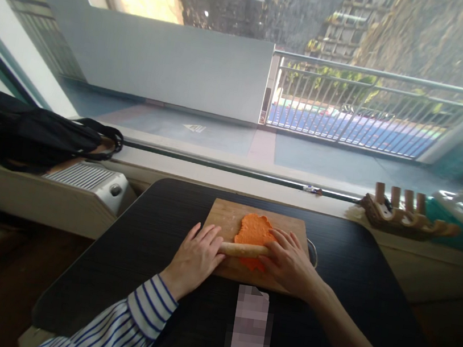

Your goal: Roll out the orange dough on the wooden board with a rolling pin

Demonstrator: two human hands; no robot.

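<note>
A thin wooden rolling pin [243, 250] lies across a flattened sheet of orange dough [254, 229], which has ragged edges. Under the dough is a wooden cutting board [220, 214]. My left hand [196, 253] covers the pin's left end, and my right hand [288, 260] is over its right end. The fingers of both hands rest over the pin, with those of the right partly above the dough. A striped cuff shows at my left wrist; my right forearm is bare. The pin's two ends are hidden beneath my hands.
The board rests on a black table [124, 262] beside a window sill [222, 179]. A black bag [34, 131] lies over a white radiator [92, 180] at left. A wooden rack with pegs [402, 212] stands at right. A blurred pixelated patch covers the table's near middle.
</note>
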